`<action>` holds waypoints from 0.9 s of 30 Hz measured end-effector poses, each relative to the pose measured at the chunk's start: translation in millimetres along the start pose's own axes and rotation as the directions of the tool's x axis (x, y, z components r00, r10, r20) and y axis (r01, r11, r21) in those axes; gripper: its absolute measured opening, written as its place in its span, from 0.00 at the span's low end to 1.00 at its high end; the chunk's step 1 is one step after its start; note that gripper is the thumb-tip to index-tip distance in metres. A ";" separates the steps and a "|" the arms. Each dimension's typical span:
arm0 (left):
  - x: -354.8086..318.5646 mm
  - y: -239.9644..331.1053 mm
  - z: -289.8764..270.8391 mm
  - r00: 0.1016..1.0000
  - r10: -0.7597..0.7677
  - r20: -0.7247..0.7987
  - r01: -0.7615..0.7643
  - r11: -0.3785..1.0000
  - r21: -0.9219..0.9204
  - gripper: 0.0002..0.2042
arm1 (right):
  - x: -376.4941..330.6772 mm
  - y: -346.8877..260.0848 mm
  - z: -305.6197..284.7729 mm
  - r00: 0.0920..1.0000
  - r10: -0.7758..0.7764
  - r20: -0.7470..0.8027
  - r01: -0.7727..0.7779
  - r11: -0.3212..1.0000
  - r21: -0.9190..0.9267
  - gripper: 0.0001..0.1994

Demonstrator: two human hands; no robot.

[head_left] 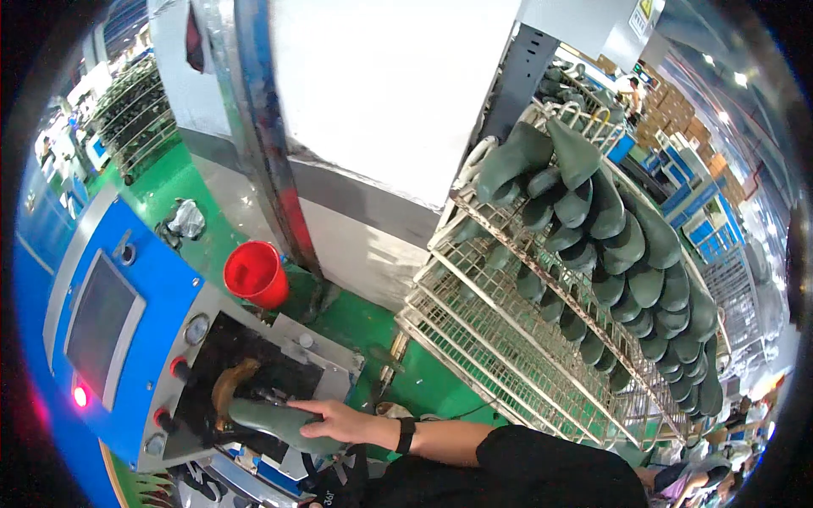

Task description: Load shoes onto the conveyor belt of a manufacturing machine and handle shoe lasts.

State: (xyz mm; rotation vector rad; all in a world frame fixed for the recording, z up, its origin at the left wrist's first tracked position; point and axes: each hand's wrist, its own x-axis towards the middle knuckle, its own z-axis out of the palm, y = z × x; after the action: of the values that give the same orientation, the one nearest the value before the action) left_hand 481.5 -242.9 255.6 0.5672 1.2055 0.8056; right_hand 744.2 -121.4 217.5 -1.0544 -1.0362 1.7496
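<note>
My right hand (pixel 339 421) comes in from the lower right with a black band on its wrist. It grips a green shoe last (pixel 275 423) lying in the black work opening (pixel 224 347) of a blue and grey machine (pixel 165 288). A brown curved piece (pixel 229 381) sits just above the last inside the opening. My left hand is out of the picture.
The machine has a screen (pixel 100 326), red knobs and a lit red lamp (pixel 80 395). A red bucket (pixel 257 273) stands on the green floor behind it. To the right is a wire rack (pixel 508 339) carrying several green lasts (pixel 627 254). A large white cabinet (pixel 381 102) rises ahead.
</note>
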 end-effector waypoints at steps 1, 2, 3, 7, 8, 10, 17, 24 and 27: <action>6.0 2.5 11.6 1.000 0.016 -0.014 -0.016 1.000 0.010 0.18 | -2.3 -1.6 -2.8 0.995 -0.103 -0.015 0.101 0.992 -0.079 0.33; 9.4 5.4 22.8 1.000 0.013 -0.015 -0.013 1.000 0.020 0.18 | -1.8 1.0 -4.9 0.994 -0.105 -0.019 0.103 0.992 -0.070 0.33; 11.8 9.2 34.1 1.000 0.005 0.004 -0.005 0.999 0.043 0.18 | -1.1 3.7 -6.1 0.996 -0.086 -0.022 0.085 0.995 -0.051 0.33; 16.3 13.3 50.8 0.997 -0.082 -0.006 0.081 0.971 0.226 0.18 | -1.5 -17.3 -12.8 1.000 0.000 0.025 0.000 1.000 0.003 0.32; 18.7 14.9 52.6 0.993 -0.117 -0.017 0.117 0.962 0.246 0.18 | 1.7 -28.2 -14.3 0.998 -0.039 0.051 0.038 0.999 0.029 0.32; 22.7 17.0 54.9 0.988 -0.142 -0.055 0.151 0.958 0.246 0.18 | -11.3 -63.4 -32.6 0.982 -0.128 0.135 0.134 0.990 -0.036 0.32; 50.3 17.8 52.3 0.975 -0.152 0.163 0.130 0.981 0.142 0.20 | -133.2 -45.1 -136.7 0.997 -0.049 -0.055 0.032 0.957 -0.288 0.32; 48.0 29.5 62.3 0.974 -0.219 0.065 0.186 0.924 0.335 0.22 | -244.9 72.4 -201.1 0.144 -0.058 -0.988 -0.733 0.664 -0.146 0.32; 57.2 21.1 54.0 0.967 -0.255 -0.015 0.232 0.851 0.472 0.20 | -251.0 131.0 -297.4 -0.073 0.015 -0.997 -0.792 0.607 0.068 0.36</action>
State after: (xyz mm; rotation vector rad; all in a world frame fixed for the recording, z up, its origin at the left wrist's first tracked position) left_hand 536.6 -182.9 253.0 0.8038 1.4047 0.2723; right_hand 1066.1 -326.6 66.3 -2.7589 -0.1438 0.4710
